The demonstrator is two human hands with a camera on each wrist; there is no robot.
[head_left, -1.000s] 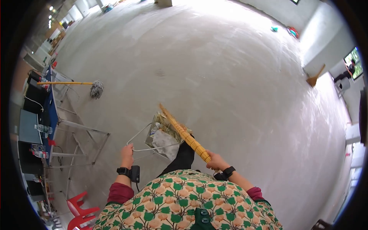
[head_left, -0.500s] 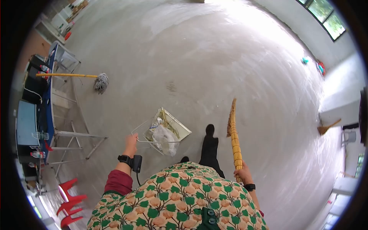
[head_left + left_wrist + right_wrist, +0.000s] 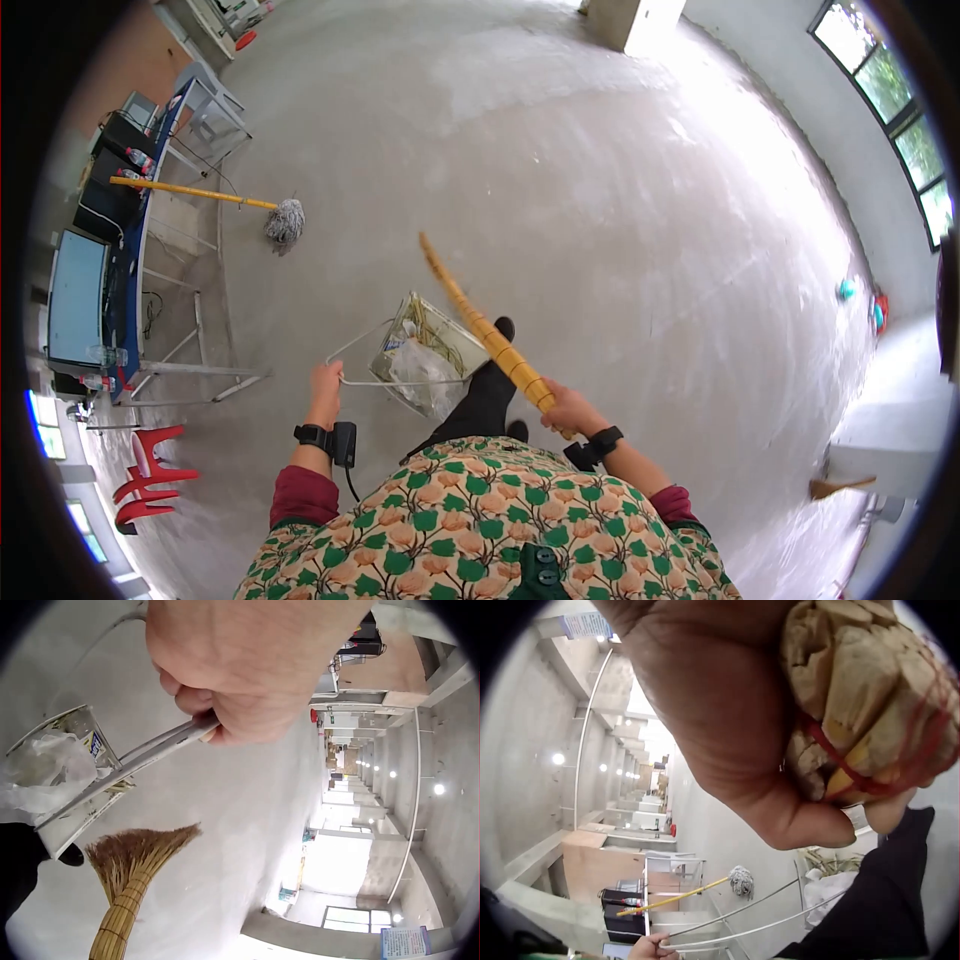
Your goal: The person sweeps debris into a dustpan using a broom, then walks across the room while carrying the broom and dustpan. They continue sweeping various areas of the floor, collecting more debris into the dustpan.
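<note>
My left hand (image 3: 326,392) grips the metal handle (image 3: 142,760) of a dustpan (image 3: 452,334). Inside the dustpan lie a crumpled clear plastic bag (image 3: 420,368) and dry straw-like bits. My right hand (image 3: 572,410) holds a straw broom (image 3: 497,345) by its bound handle; the broom slants up and left, its tip beyond the dustpan. Close up in the right wrist view, fingers curl round the handle's end (image 3: 862,682), which is tied with red string. The left wrist view shows the broom's spread bristles (image 3: 135,859) beside the dustpan.
A mop (image 3: 285,222) with a yellow pole leans from a blue table (image 3: 133,290) with monitors at left. Red chairs (image 3: 150,470) stand at lower left. A dark shoe (image 3: 505,328) is beside the dustpan. Another broom (image 3: 835,487) lies far right; a pillar (image 3: 625,25) stands ahead.
The broom first swung out to the right, and has now come back left across the front of the leg. The left hand keeps its grip on the dustpan handle. The view has turned rightward.
</note>
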